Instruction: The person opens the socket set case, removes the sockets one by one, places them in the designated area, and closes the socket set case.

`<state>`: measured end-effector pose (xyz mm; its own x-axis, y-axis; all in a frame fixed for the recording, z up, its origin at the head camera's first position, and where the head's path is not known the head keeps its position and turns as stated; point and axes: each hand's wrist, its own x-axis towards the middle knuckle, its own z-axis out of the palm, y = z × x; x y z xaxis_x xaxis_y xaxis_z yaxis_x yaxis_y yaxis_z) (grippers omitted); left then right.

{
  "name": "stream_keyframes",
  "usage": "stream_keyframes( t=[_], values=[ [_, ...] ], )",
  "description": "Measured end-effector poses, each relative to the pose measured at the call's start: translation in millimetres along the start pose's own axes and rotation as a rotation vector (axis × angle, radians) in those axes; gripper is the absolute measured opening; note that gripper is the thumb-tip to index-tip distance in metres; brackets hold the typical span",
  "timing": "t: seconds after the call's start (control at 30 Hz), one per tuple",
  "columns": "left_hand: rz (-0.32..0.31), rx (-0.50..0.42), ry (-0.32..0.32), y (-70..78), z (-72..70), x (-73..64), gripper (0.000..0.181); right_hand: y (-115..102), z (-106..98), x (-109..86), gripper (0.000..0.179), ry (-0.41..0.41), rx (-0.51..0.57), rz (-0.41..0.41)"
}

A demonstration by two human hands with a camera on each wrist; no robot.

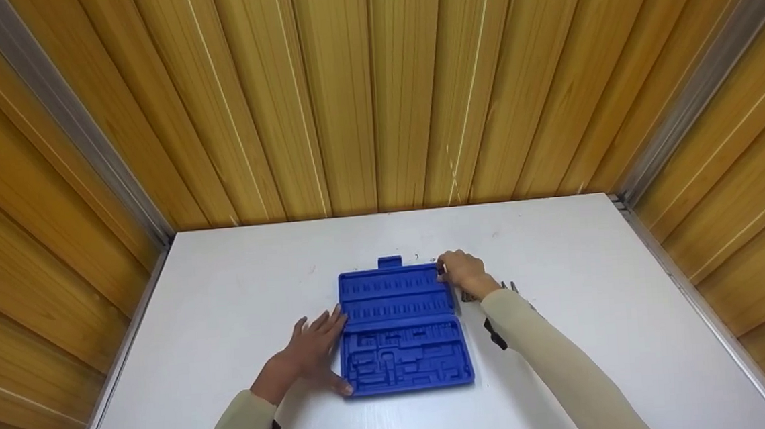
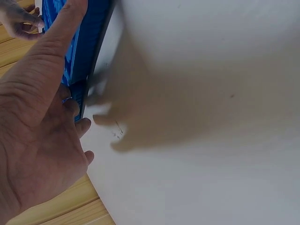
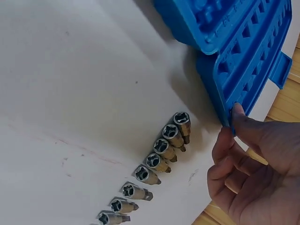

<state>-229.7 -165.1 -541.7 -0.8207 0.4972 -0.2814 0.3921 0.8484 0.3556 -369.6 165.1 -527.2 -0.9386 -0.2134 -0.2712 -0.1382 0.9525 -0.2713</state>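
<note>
A blue plastic tool case (image 1: 403, 360) lies unfolded on the white table, its moulded compartments facing up. My left hand (image 1: 314, 347) rests along the case's left side, fingers fairly straight and spread, thumb at the near corner. In the left wrist view, that thumb (image 2: 70, 14) lies against the case wall. At the far right corner, my right hand (image 1: 462, 269) pinches the case rim between thumb and forefinger, as the right wrist view shows. A small dark spot shows by that thumb; I cannot tell what it is. Several metal bit sockets (image 3: 163, 148) lie in a row beside the case.
The white table (image 1: 239, 278) runs back to a wood-patterned wall (image 1: 341, 109). Similar panels stand at the left and right. A latch tab (image 1: 390, 262) sticks out from the case's far edge. The right forearm (image 1: 546, 344) passes close to the sockets.
</note>
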Motion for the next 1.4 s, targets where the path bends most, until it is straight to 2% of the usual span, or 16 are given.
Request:
stream_keyframes(
  t=[0.4,0.7,0.87,1.17,1.27,1.4],
  values=[
    [-0.006,-0.021,-0.012,-1.1,-0.3,0.5,0.14,-4.4,-7.4,5.6,0.034,-0.105,0.017,0.013],
    [-0.004,-0.008,-0.018,1.0,-1.0,1.8,0.14,1.2,-7.0,4.2,0.031,-0.099,0.117,0.025],
    [-0.001,-0.014,-0.01,-0.5,-0.8,-1.9,0.139,2.6,-1.6,1.3,0.026,-0.05,0.154,-0.038],
    [-0.013,0.01,0.0,-0.6,-3.9,-8.6,0.139,6.7,2.0,-4.9,0.013,0.065,0.347,-0.231],
    [-0.004,0.016,0.0,1.4,-3.5,-6.3,0.138,9.8,1.7,-8.0,0.013,0.093,0.463,-0.2],
    [0.003,0.034,0.004,3.3,-1.6,-2.1,0.139,12.9,0.0,-11.7,0.012,0.087,0.64,-0.089]
  ],
)
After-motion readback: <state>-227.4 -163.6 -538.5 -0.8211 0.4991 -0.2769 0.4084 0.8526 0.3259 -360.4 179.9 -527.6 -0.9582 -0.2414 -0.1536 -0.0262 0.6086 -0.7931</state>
